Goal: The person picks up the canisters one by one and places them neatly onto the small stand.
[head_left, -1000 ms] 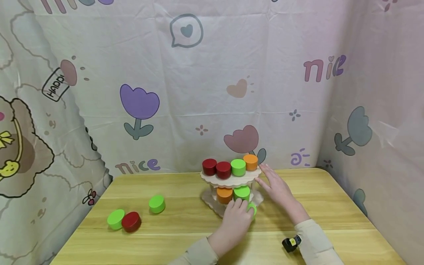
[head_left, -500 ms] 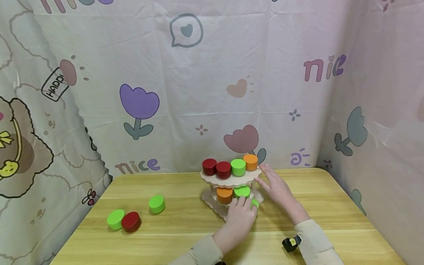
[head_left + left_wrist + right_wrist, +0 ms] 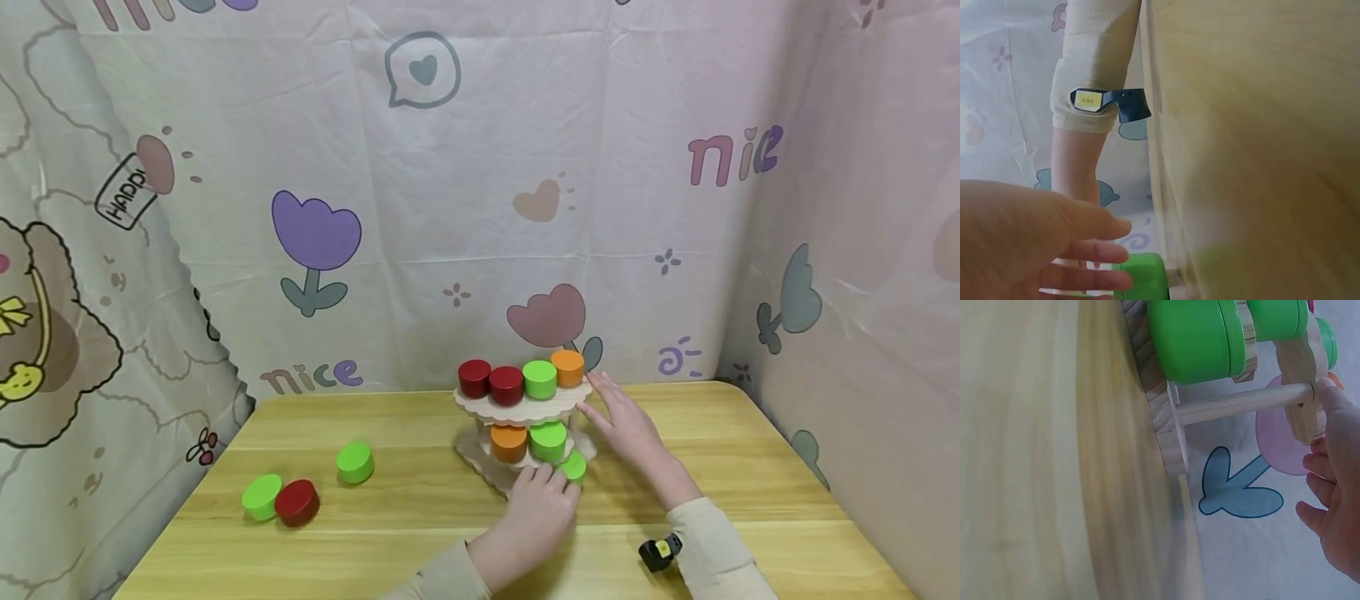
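A three-tier wooden stand (image 3: 525, 412) with scalloped shelves holds short round blocks. Its top shelf bears two red blocks, a green one and an orange one (image 3: 567, 367). On the middle shelf are an orange block (image 3: 508, 443) and a green block (image 3: 548, 441). Another green block (image 3: 573, 468) sits on the bottom shelf at the front right. Beside that block is my left hand (image 3: 536, 517), its fingers extended in the left wrist view; contact is unclear. My right hand (image 3: 633, 429) touches the top shelf's right edge with fairly straight fingers.
Two green blocks (image 3: 356, 462) (image 3: 262, 497) and a red block (image 3: 297, 503) lie on the wooden table (image 3: 420, 533) to the left. Behind it hangs a printed cloth (image 3: 450, 167). A black wrist device (image 3: 660, 552) sits at the right sleeve.
My left hand has drawn slightly down and back from the stand, exposing more of the bottom and middle green blocks. The right hand stays at the top shelf's edge.
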A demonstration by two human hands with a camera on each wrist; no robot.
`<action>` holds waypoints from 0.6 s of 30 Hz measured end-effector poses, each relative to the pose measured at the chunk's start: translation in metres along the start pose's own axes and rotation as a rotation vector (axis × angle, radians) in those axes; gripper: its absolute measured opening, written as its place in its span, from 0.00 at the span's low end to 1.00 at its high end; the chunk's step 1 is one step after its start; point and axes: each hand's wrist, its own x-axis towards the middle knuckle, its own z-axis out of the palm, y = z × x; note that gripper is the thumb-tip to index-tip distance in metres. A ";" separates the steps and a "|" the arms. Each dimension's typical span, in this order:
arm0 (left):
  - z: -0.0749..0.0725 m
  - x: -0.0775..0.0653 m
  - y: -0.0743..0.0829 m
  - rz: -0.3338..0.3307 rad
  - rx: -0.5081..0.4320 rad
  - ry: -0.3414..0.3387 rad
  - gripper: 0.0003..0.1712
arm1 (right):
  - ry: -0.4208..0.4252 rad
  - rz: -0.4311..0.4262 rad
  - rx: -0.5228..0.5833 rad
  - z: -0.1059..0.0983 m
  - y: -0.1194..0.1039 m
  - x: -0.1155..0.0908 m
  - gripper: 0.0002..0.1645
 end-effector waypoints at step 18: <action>0.001 0.001 -0.001 0.036 -0.123 -0.160 0.12 | 0.008 -0.003 0.001 0.000 0.000 -0.001 0.42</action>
